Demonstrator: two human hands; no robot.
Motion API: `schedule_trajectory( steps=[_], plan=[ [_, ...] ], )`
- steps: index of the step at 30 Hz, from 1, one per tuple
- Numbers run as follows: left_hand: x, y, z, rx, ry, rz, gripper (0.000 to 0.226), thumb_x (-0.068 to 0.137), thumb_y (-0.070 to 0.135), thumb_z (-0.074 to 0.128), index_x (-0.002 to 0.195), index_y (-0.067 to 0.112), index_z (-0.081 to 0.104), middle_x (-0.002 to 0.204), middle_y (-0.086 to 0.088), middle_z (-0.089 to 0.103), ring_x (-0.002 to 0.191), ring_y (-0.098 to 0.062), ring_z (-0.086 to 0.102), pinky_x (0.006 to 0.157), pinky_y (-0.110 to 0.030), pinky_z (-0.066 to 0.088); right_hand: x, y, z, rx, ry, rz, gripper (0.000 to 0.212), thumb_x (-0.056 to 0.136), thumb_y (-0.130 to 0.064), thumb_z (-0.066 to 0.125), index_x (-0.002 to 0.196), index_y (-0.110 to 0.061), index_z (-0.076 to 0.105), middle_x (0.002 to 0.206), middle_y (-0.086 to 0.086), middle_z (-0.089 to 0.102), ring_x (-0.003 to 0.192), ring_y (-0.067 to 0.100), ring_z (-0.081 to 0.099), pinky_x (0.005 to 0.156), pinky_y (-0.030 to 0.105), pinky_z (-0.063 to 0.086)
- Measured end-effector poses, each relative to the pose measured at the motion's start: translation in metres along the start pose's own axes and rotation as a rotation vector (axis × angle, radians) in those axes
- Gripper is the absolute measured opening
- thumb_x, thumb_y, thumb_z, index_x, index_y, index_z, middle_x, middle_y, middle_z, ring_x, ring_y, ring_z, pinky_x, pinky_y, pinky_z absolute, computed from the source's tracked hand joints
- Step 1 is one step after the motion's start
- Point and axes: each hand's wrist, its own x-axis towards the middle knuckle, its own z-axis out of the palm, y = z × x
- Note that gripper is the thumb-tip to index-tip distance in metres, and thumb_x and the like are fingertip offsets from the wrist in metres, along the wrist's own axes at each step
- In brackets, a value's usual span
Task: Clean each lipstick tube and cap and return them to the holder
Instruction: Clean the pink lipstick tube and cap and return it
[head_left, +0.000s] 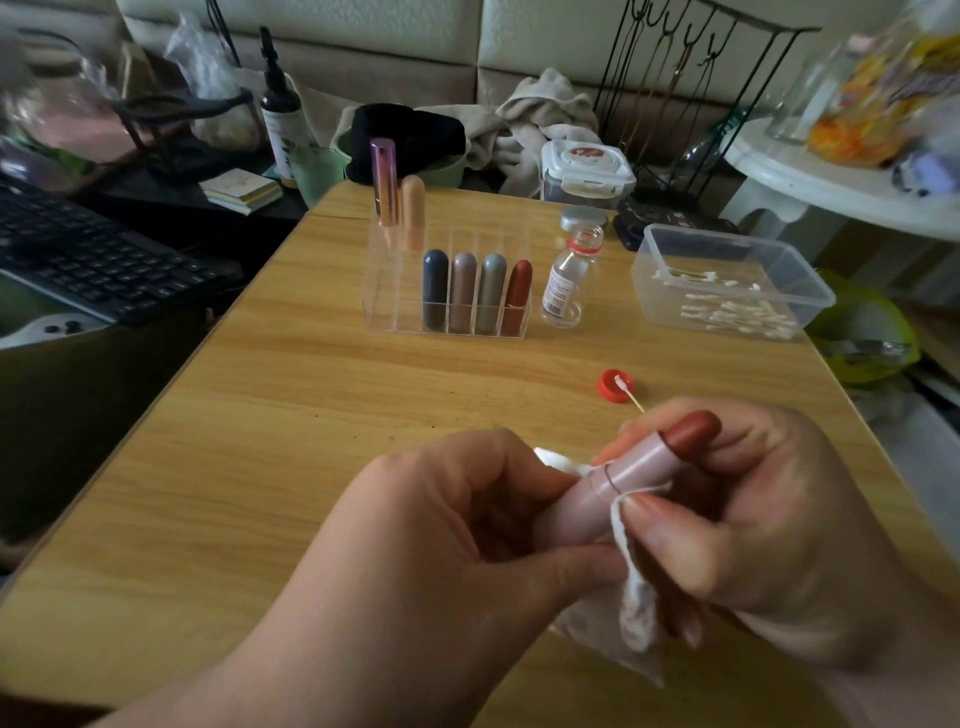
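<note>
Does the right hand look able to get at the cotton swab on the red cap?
Probably yes: the cotton swab lies on the red cap just beyond the right hand, with bare table between. But that hand pinches a cotton pad against the lipstick tube, so it isn't free.

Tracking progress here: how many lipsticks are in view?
7. In the holder's front row: dark blue, mauve, grey-green, red. Back row: purple, peach. The pink lipstick is held between left hand and right hand, with a pad. None seems hidden.
</note>
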Motion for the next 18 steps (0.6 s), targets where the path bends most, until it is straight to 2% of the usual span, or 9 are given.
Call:
schedule_trajectory(
  steps=[1,3,5,7,9,11,14,18],
  plan=[
    [0.002,0.002,-0.003,-0.046,-0.066,-0.022,0.027,0.064,0.027,0.093,0.083,0.029,0.074,0.072,0.002,0.076,0.069,-0.015,0.075,0.069,-0.030,0.061,0.001,0.000,-0.001,0.004,-0.004,-0.006,0.006,0.064,-0.011,0.069,0.069,-0.010,0.071,0.064,0.008,0.072,0.047,0.017,0.066,0.041,0.023,0.050],
    [0.007,0.006,-0.008,-0.289,-0.289,-0.122,0.020,0.078,0.033,0.082,0.090,0.019,0.076,0.083,-0.010,0.077,0.078,-0.025,0.075,0.076,-0.038,0.061,0.002,0.001,-0.003,-0.028,-0.003,0.001,0.010,0.064,-0.015,0.068,0.070,-0.018,0.075,0.066,0.004,0.073,0.051,0.018,0.065,0.042,0.027,0.049],
    [0.009,0.007,-0.010,-0.452,-0.384,-0.185,0.019,0.084,0.028,0.071,0.090,0.012,0.077,0.086,-0.019,0.075,0.077,-0.029,0.073,0.074,-0.037,0.060,0.002,0.002,-0.005,-0.027,0.000,0.020,0.014,0.064,-0.017,0.067,0.071,-0.023,0.077,0.066,0.003,0.073,0.050,0.018,0.064,0.040,0.030,0.048],
    [0.010,0.003,-0.009,-0.361,-0.297,-0.121,0.013,0.079,0.024,0.078,0.087,0.014,0.079,0.080,-0.016,0.076,0.073,-0.027,0.074,0.069,-0.032,0.061,0.002,0.004,-0.005,0.026,-0.033,0.028,0.015,0.068,-0.011,0.066,0.074,-0.020,0.077,0.064,0.004,0.073,0.045,0.013,0.064,0.038,0.023,0.048],
    [0.006,0.000,-0.006,-0.214,-0.122,-0.073,0.028,0.058,0.023,0.095,0.080,0.021,0.078,0.072,-0.007,0.076,0.069,-0.023,0.075,0.067,-0.032,0.061,0.000,0.004,-0.004,0.107,-0.037,0.047,0.014,0.068,-0.005,0.066,0.076,-0.012,0.075,0.058,0.009,0.070,0.035,0.010,0.060,0.035,0.021,0.046],
    [0.003,0.000,-0.001,-0.135,0.018,-0.013,0.040,0.045,0.031,0.097,0.078,0.026,0.075,0.070,-0.002,0.076,0.067,-0.022,0.075,0.068,-0.042,0.062,-0.001,0.003,-0.003,0.123,-0.016,0.057,0.011,0.065,-0.005,0.069,0.074,-0.010,0.075,0.056,0.015,0.068,0.030,0.014,0.056,0.033,0.023,0.046],
    [0.001,-0.003,0.001,-0.114,0.106,0.038,0.044,0.043,0.045,0.086,0.080,0.027,0.072,0.070,0.000,0.075,0.066,-0.024,0.073,0.068,-0.053,0.060,0.001,0.001,-0.002,0.108,-0.008,0.053,0.010,0.065,-0.003,0.071,0.074,-0.008,0.074,0.055,0.016,0.066,0.030,0.016,0.056,0.034,0.024,0.046],
    [-0.002,-0.007,0.005,0.005,0.168,0.181,0.037,0.052,0.043,0.084,0.081,0.027,0.068,0.076,0.004,0.075,0.070,-0.020,0.074,0.070,-0.043,0.061,0.001,0.004,-0.002,0.121,0.008,0.100,0.014,0.065,0.003,0.073,0.075,-0.006,0.071,0.048,0.011,0.062,0.027,0.018,0.053,0.033,0.023,0.045]
  ],
)
